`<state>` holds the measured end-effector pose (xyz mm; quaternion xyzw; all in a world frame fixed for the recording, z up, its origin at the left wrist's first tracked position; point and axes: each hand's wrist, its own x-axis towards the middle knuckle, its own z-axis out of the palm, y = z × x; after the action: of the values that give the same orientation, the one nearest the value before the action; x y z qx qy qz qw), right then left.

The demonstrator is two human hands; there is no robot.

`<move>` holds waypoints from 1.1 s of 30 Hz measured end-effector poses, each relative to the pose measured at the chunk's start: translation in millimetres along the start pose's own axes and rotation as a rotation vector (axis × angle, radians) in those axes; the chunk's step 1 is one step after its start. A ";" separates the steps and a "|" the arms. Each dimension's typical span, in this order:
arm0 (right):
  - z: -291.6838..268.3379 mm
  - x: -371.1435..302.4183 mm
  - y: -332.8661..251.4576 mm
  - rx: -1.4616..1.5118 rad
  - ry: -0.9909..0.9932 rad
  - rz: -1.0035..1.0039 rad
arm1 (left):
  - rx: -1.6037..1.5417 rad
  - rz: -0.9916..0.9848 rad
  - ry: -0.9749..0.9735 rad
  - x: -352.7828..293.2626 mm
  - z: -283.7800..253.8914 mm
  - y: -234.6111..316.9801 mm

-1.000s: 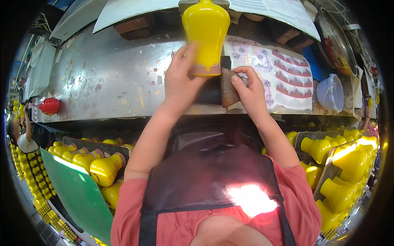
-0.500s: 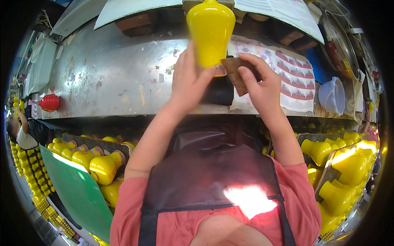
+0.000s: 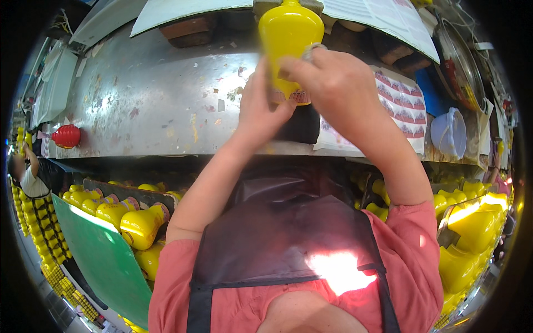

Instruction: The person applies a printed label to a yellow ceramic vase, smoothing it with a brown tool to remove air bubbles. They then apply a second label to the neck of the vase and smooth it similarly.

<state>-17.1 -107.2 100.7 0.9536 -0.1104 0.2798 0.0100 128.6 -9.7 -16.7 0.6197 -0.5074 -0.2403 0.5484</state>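
Note:
A glossy yellow vase [image 3: 290,30] lies on the bench with its wide body away from me. Toward me its narrow end carries a pink patterned band [image 3: 300,97]. My left hand [image 3: 256,111] is wrapped round the left side of that end, thumb near the band. My right hand [image 3: 345,83] is closed over the vase's right side, fingers bent against the yellow surface. A small greyish bit [image 3: 312,51] shows at its fingers; what it holds is mostly hidden. Under the narrow end is a black pad [image 3: 301,125].
Sheets of crown-shaped pink decals [image 3: 401,105] lie right of the vase, beside a pale bucket [image 3: 448,133]. A red container [image 3: 66,136] stands at the bench's left end. Yellow vases [image 3: 143,226] fill racks below on both sides. A green board [image 3: 100,250] leans at left.
My right hand has moved up and left onto the vase, turning over; the brown flat scraper it held is now out of sight. My left hand stays by the narrow end.

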 end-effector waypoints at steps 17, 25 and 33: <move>3.5 -37.6 12.8 0.061 0.138 0.228 | 0.341 0.271 0.100 6.6 -6.0 17.0; 1.6 -36.7 11.2 0.096 0.088 0.210 | 0.370 0.203 0.088 3.0 -1.6 19.5; -4.1 -31.3 4.4 0.029 0.151 0.159 | -0.043 -0.036 -0.094 4.1 -20.7 22.9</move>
<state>-45.8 -104.7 87.2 0.9181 -0.1803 0.3524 -0.0178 139.4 -1.7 11.4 0.6047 -0.5163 -0.2897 0.5328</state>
